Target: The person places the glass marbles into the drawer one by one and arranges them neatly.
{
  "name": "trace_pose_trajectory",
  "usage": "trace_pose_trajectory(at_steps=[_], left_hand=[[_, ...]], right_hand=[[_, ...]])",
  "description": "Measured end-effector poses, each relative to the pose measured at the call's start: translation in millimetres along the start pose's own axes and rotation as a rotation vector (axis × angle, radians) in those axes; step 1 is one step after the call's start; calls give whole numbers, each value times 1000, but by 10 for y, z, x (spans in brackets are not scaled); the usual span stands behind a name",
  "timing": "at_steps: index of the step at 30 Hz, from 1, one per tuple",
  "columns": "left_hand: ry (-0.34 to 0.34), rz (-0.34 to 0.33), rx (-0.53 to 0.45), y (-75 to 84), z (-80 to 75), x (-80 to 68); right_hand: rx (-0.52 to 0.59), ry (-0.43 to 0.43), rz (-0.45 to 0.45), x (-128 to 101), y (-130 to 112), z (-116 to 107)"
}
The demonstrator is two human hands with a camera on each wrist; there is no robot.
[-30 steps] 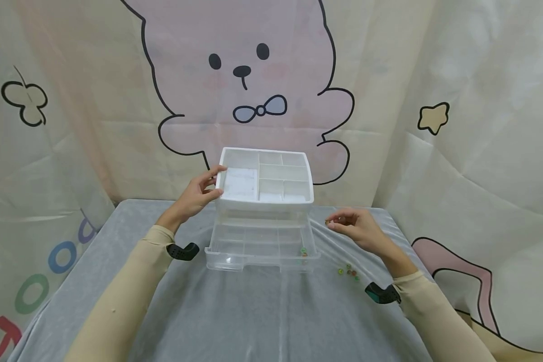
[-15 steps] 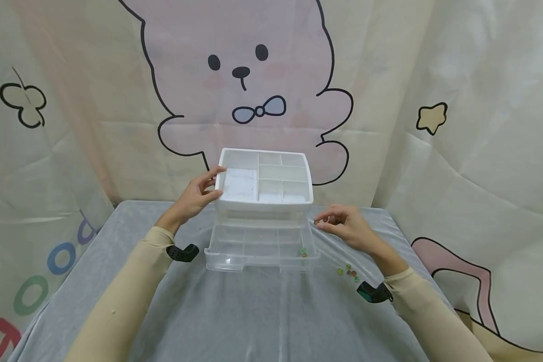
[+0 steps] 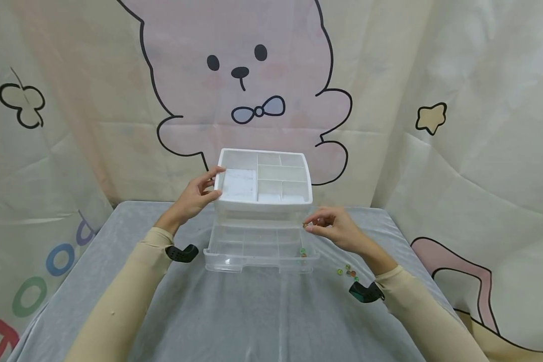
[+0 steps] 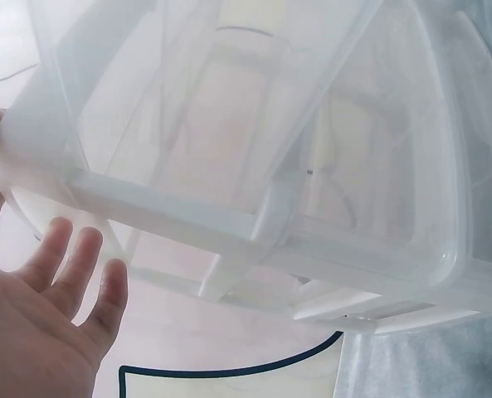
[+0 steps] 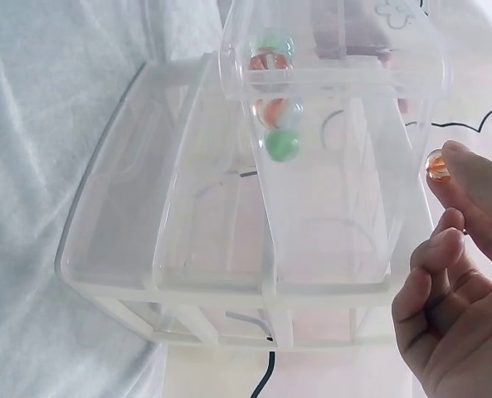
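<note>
Left grip (image 3: 193, 197), half spread, holds the edge of a white translucent plastic drawer box (image 3: 263, 205); its clear drawer (image 3: 262, 260), long front running left-right, points toward the person. Right grip (image 3: 337, 231) pinches a round, clear, orange-streaked marble (image 5: 437, 166) near this drawer.

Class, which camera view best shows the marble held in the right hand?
The right wrist view: the marble is close up there, its orange swirl clear in the right hand. The head view shows it only as a speck; the left wrist view, not at all.
</note>
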State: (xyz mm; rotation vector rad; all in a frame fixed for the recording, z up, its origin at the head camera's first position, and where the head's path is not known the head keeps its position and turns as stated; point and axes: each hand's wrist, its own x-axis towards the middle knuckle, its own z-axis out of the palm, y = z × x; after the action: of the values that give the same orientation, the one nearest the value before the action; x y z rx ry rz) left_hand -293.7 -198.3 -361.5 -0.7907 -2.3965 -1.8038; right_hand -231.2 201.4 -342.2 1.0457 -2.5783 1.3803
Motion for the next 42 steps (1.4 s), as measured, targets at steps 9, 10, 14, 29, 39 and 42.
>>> trace_pose_trajectory(at_steps=[9, 10, 14, 29, 39, 42], left_hand=[[6, 5, -15, -9, 8, 5], [7, 4, -14, -10, 8, 7], [8, 2, -8, -13, 11, 12], [7, -3, -5, -13, 12, 9], [2, -5, -2, 10, 11, 10], [4, -7, -3, 19, 10, 8]], right_hand=[[-51, -3, 55, 71, -49, 71], [-51, -4, 60, 75, -55, 78], [-45, -15, 76, 79, -62, 102], [-60, -89, 110, 90, -45, 132], [-81, -119, 102, 110, -71, 101], [-76, -112, 101, 96, -88, 87]])
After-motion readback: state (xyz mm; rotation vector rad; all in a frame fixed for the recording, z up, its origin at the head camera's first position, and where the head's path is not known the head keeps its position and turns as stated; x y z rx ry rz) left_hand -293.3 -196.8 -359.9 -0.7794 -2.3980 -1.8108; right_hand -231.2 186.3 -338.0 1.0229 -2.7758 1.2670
